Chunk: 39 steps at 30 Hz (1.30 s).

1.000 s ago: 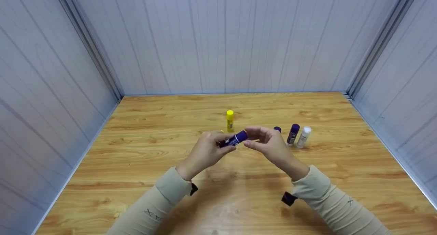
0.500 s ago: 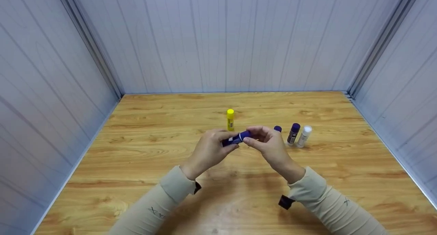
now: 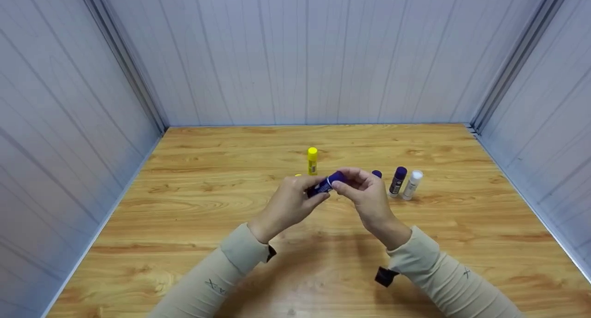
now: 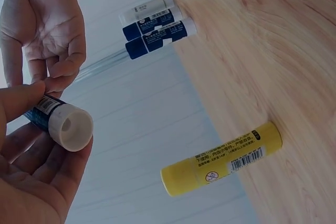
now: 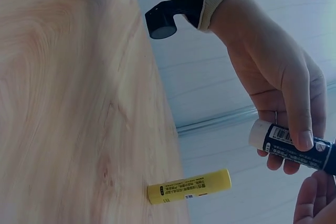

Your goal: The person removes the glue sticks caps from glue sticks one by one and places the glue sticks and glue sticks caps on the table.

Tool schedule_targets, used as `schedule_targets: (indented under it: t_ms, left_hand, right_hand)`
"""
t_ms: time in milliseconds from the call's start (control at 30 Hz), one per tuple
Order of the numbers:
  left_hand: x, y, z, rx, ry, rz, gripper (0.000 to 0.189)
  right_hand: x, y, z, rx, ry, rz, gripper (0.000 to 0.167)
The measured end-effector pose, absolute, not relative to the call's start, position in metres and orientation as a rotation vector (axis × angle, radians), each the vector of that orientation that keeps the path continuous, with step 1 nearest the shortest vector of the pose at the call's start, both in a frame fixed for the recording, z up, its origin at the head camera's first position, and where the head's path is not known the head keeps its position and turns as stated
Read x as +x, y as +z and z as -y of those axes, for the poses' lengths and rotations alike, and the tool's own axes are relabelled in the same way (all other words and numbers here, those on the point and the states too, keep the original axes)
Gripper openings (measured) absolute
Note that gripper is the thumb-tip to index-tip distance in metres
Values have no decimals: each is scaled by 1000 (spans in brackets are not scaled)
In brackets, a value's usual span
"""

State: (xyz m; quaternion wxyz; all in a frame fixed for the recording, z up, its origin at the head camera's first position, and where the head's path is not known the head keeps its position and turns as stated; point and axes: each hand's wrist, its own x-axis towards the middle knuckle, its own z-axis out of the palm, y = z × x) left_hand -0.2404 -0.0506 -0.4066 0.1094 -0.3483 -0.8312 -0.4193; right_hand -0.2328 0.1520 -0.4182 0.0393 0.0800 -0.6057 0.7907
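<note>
While your left hand (image 3: 288,198) holds the purple glue stick (image 3: 322,186) above the table, with thumb and fingers closed round its barrel, your right hand (image 3: 370,198) pinches its cap end (image 3: 339,175) between curled fingers and thumb. You have the stick tilted, its capped end higher and pointing toward your right side, and its hollow white base (image 4: 59,121) facing your left wrist camera. Both hands meet near the middle of your forward view, the fingertips of each close together along the barrel. Just beyond them, a yellow glue stick (image 3: 312,160) stands upright on the wooden table (image 3: 184,193), and a small bit of another yellow object (image 3: 298,175) peeks out behind your left hand, too covered to make out. To your right, 3 more sticks stand in a row: a purple-capped stick (image 3: 377,174), mostly hidden by your right hand, then a dark purple stick (image 3: 397,182), and just beside it a white stick (image 3: 412,186). You wear beige sleeves (image 3: 219,267) with black wrist devices (image 3: 385,276) at the cuffs, and pale grooved panels (image 3: 304,55) wall in the table behind and at both sides.
</note>
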Motion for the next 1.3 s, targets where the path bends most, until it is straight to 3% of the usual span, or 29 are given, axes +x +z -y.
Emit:
schedule_targets:
  t_ms: [600, 833, 967, 1300]
  left_hand:
    - [-238, -399, 54, -1023, -1293, 2457, 29]
    - [-240, -399, 60, -987, -1375, 2545, 30]
    - [-242, -400, 68, -899, -1387, 2585, 28]
    - [-248, -402, 74, -757, -1620, 2544, 26]
  right_hand:
    - [-234, -422, -157, 372, 2619, 1713, 30]
    - [-239, -417, -171, 466, 2642, 1606, 25]
    - [-242, -412, -185, 458, 2576, 1564, 18]
    - [-239, -412, -195, 483, 2288, 1895, 22]
